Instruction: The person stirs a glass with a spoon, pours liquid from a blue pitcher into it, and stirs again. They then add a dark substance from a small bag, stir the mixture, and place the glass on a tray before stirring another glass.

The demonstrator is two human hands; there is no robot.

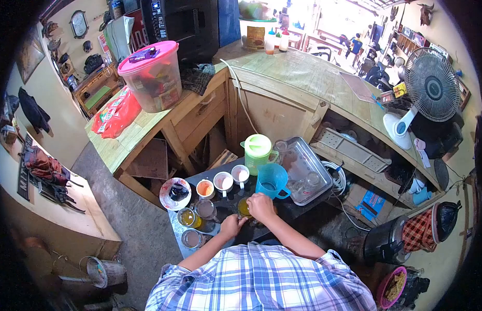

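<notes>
A glass of yellow-green drink [243, 207] stands on the dark low table in front of me. My left hand [231, 226] is closed at the near side of this glass, its fingertips against it. Over the rim my right hand [261, 207] is closed in a pinch; what it holds is hidden. Just beyond is a blue pitcher [272, 179], beside a lidded green jug [258, 150]. To the left stand another yellow-green glass [188, 217], two glasses of greyish-brown drink [205, 208], white cups with pale powder [223, 181], and a cup with orange contents [205, 188].
A metal tray [324, 191] holds clear glasses at the table's right. At the left end, a plate [168, 201] carries a dark plastic bag. A wooden counter [298, 72] curves around the table, bearing a pink-lidded bucket [153, 78] and a fan [432, 85].
</notes>
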